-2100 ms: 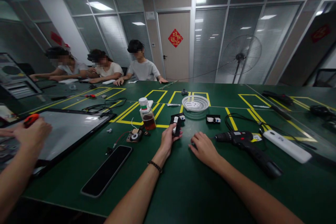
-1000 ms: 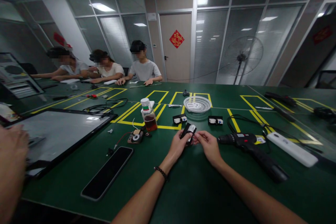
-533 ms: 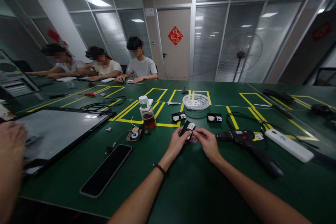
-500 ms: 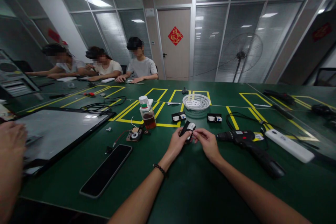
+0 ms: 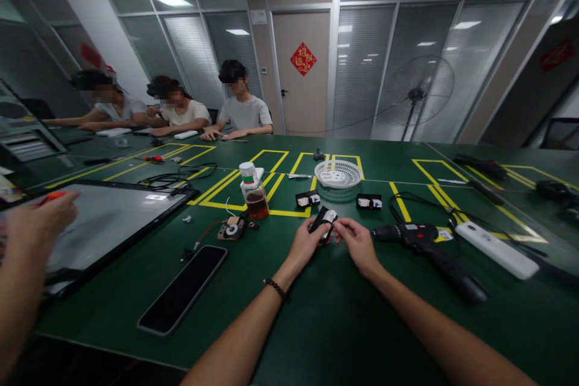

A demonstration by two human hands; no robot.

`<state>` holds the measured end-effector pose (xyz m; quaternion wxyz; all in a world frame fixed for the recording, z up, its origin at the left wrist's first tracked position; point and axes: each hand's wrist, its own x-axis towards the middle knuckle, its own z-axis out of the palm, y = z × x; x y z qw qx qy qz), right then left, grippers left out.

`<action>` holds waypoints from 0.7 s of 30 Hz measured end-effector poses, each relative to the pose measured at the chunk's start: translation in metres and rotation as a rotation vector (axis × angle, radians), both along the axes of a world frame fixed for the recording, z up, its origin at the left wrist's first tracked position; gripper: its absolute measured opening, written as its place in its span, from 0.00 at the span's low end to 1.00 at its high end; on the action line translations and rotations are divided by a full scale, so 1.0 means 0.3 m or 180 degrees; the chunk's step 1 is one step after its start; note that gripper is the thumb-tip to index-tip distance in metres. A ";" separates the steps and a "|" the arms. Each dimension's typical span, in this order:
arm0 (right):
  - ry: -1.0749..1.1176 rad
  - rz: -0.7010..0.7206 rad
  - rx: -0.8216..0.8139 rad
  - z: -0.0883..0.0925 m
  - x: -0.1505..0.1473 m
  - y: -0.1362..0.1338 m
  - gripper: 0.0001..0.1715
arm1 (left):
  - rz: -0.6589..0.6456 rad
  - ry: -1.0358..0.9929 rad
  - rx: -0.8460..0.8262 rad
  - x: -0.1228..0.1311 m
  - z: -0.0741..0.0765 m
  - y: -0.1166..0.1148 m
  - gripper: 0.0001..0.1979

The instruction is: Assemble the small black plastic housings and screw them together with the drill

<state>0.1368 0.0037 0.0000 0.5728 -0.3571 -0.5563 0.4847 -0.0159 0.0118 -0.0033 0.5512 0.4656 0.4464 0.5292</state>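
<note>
My left hand (image 5: 308,246) is closed on a small black-and-white piece (image 5: 324,219), a black backing with a white strip on it. It is held tilted above the green table, thumb across its front. From the right, the pinched fingertips of my right hand (image 5: 356,241) meet the edge of this piece; whatever small part lies between them is hidden. Two similar black-and-white pieces lie just beyond my hands, one to the left (image 5: 308,199) and one to the right (image 5: 370,202).
Right of my hands lies a black power drill (image 5: 429,247), with a white power strip (image 5: 496,249) beyond. On the left are a phone (image 5: 183,291), a bottle of brown liquid (image 5: 256,200) and a framed panel (image 5: 117,217). A co-worker's hand (image 5: 43,223) reaches over the panel. A white basket (image 5: 338,174) stands ahead.
At the far left, the co-worker's hand has moved up and right, and an orange thing now shows at its fingers. My own hands have barely moved, still on the black-and-white piece.
</note>
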 end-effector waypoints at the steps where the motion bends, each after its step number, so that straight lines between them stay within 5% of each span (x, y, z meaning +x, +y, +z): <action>1: 0.0004 -0.0002 -0.0025 0.001 0.001 0.001 0.13 | 0.0008 0.0027 -0.0001 -0.001 -0.006 0.003 0.22; 21: 0.0131 0.0119 -0.0177 0.007 -0.023 -0.006 0.13 | -0.0107 0.0012 0.0039 -0.010 -0.024 0.007 0.23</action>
